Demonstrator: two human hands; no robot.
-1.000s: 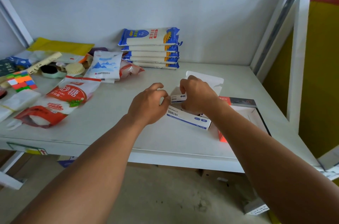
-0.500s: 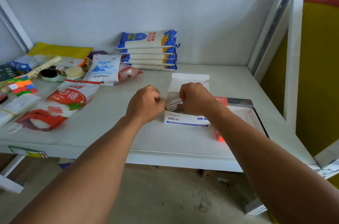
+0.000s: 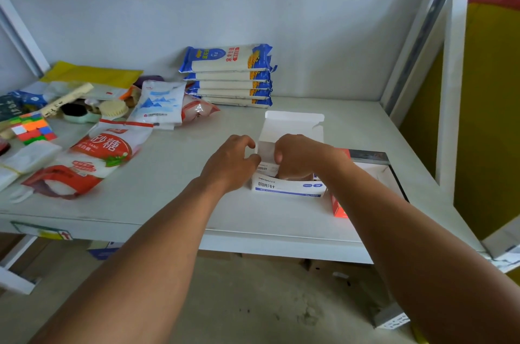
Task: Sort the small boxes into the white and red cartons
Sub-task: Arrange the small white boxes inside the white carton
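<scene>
A white carton (image 3: 287, 188) with blue print stands on the shelf, its lid (image 3: 292, 124) folded up and back. Inside it, at the left end, lies a small white box (image 3: 266, 167). My right hand (image 3: 301, 155) reaches down into the carton with curled fingers on that box. My left hand (image 3: 230, 166) pinches the carton's left side flap. The red carton (image 3: 339, 210) lies open directly to the right, touching the white one; my right forearm hides most of it and its white inside shows behind the arm.
A stack of blue noodle packs (image 3: 228, 76) leans on the back wall. A red sugar bag (image 3: 98, 155), a white pouch (image 3: 159, 105) and a coloured puzzle cube (image 3: 32, 128) crowd the left. The shelf's front edge (image 3: 253, 233) is near; a metal post (image 3: 444, 90) stands right.
The white carton turned square to me and its lid swung upright. My right hand lowered the small box into it. My left hand closed onto the carton's left flap.
</scene>
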